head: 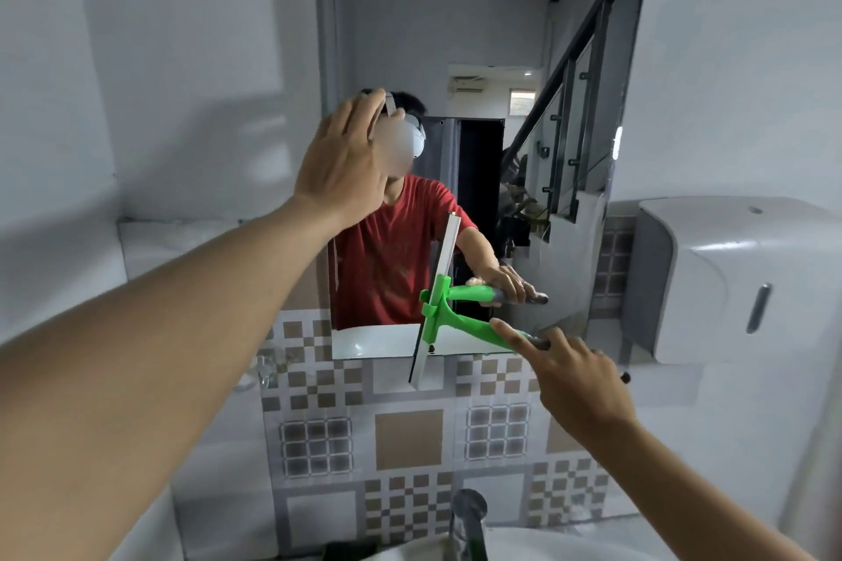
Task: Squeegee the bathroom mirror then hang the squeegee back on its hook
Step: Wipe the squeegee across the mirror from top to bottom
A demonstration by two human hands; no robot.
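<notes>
Your right hand [578, 383] grips the grey end of the green plastic squeegee [460, 323], fingers curled around the handle and the index finger stretched along its top. The handle runs leftward and away from you to the long pale blade, which stands almost upright, tilted slightly with its top to the right. The blade lies against the lower edge of the tall frameless wall mirror [478, 36], its lower end reaching down past the glass onto the brown-and-white checkered wall tiles [410, 437].

Your left hand [346, 164] is raised at the mirror's left edge with the fingers together and loosely extended; it holds nothing, and you cannot tell whether the palm touches the glass.

To the far right, a white plastic paper dispenser [729, 278] hangs on the wall beside the mirror. Near you at the bottom, a chrome tap [467, 524] rises over the rim of a white basin [546, 547].
</notes>
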